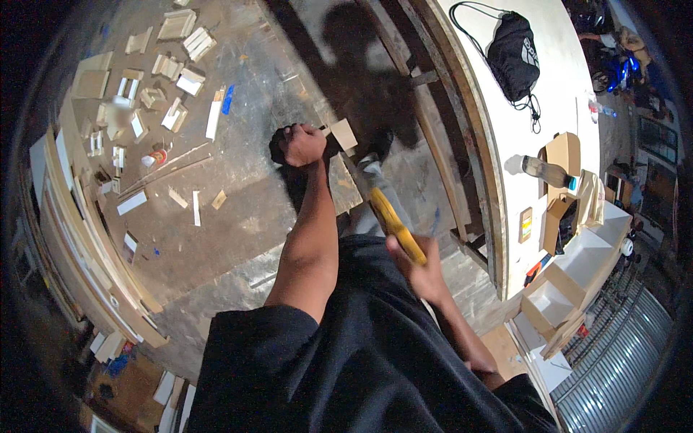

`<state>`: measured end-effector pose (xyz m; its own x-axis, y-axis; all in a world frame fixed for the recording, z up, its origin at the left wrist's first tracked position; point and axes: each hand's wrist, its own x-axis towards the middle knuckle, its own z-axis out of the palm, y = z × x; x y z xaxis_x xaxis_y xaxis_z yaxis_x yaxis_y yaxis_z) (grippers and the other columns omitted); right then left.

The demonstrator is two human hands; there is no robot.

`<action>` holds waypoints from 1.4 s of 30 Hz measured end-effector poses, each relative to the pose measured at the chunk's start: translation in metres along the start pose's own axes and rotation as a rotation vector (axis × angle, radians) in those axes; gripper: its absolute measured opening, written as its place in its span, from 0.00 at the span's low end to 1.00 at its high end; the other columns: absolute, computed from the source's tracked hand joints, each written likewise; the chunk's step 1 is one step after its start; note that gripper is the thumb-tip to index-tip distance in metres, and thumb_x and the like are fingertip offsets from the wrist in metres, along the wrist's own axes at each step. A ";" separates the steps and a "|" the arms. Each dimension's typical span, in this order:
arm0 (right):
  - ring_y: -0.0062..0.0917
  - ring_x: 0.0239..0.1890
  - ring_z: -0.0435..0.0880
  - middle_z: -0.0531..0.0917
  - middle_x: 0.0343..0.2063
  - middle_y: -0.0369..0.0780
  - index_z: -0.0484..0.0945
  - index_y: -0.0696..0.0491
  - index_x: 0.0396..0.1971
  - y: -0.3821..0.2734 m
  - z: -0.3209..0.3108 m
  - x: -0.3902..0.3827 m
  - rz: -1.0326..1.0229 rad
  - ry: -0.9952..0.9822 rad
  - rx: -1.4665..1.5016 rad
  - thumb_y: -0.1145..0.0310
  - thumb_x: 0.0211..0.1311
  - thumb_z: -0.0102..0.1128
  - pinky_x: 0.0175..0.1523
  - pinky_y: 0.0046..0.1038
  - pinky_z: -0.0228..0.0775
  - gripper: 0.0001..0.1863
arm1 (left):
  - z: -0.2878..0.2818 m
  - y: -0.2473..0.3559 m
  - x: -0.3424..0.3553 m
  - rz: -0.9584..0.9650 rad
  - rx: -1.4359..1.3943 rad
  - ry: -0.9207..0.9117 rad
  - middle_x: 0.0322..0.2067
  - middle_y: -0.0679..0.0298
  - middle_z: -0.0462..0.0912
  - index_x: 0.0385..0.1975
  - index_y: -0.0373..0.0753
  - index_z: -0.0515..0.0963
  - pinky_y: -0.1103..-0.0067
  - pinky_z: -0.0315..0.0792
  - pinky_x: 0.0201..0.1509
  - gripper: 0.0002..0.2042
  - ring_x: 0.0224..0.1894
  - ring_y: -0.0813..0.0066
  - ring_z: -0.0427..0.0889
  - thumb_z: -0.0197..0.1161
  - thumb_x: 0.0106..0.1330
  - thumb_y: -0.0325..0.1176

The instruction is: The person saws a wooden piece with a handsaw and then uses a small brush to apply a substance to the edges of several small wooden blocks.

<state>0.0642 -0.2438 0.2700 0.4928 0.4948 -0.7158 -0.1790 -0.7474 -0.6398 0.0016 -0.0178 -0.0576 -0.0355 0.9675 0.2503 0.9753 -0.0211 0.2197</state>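
A: And we're in close: the left hand is out in front, fingers curled in tight like a fist. What's it got?

B: Can't tell from here. Whatever's inside is hidden, and it's very dark just to its left. But a pale wood piece sits right beside it, on the right.

A: And the right hand?

B: Nearer the body, a little blurred, and wrapped around a yellow-handled tool! The handle slants far and left, with a narrow dark part running on toward that wood. Are they touching? I can't call it.

A: Busy floor over on the left!

B: Yes, small wooden assemblies are scattered at the far left, a blue strip lies to their right, and long boards are stacked along the left side.

A: Now the right side: a white tabletop!

B: With a black drawstring bag at its far end, and a bottle lying nearer, by an open cardboard box. Nearer again, on the right, there's a corrugated metal sheet, ribs shining.
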 end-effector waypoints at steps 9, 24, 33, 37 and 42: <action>0.20 0.31 0.75 0.81 0.26 0.35 0.80 0.65 0.41 -0.008 -0.002 -0.008 0.010 0.033 -0.008 0.53 0.65 0.65 0.37 0.27 0.69 0.25 | -0.001 0.003 -0.004 -0.024 -0.038 0.009 0.30 0.58 0.80 0.21 0.41 0.79 0.59 0.74 0.28 0.07 0.31 0.50 0.79 0.60 0.54 0.36; 0.14 0.28 0.72 0.78 0.29 0.34 0.74 0.62 0.45 -0.006 0.009 -0.004 0.077 0.159 -0.067 0.47 0.62 0.67 0.32 0.19 0.64 0.31 | -0.011 0.012 -0.006 -0.063 -0.026 0.048 0.34 0.58 0.82 0.21 0.41 0.79 0.60 0.75 0.29 0.07 0.32 0.50 0.80 0.61 0.53 0.36; 0.21 0.40 0.79 0.83 0.34 0.41 0.79 0.65 0.40 -0.011 -0.005 -0.023 0.095 0.074 -0.002 0.52 0.66 0.65 0.50 0.29 0.71 0.25 | 0.003 -0.001 -0.006 -0.122 -0.035 -0.105 0.34 0.57 0.83 0.22 0.42 0.81 0.59 0.74 0.30 0.06 0.32 0.50 0.81 0.61 0.53 0.35; 0.17 0.29 0.73 0.77 0.23 0.34 0.78 0.62 0.32 -0.004 -0.008 -0.014 0.020 -0.066 0.053 0.51 0.65 0.65 0.35 0.25 0.66 0.24 | -0.010 0.013 -0.005 0.023 -0.076 0.073 0.31 0.58 0.82 0.20 0.42 0.80 0.61 0.74 0.29 0.08 0.30 0.52 0.81 0.60 0.55 0.36; 0.13 0.24 0.65 0.70 0.19 0.29 0.76 0.59 0.25 0.004 -0.010 -0.017 -0.091 -0.025 0.029 0.53 0.65 0.66 0.27 0.25 0.56 0.22 | -0.016 0.006 -0.003 -0.049 -0.025 0.053 0.28 0.59 0.80 0.19 0.41 0.78 0.60 0.74 0.27 0.08 0.28 0.52 0.80 0.59 0.56 0.37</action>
<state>0.0635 -0.2600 0.2827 0.4870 0.5710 -0.6609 -0.1596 -0.6858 -0.7101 0.0041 -0.0252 -0.0421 -0.0949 0.9527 0.2886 0.9664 0.0186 0.2563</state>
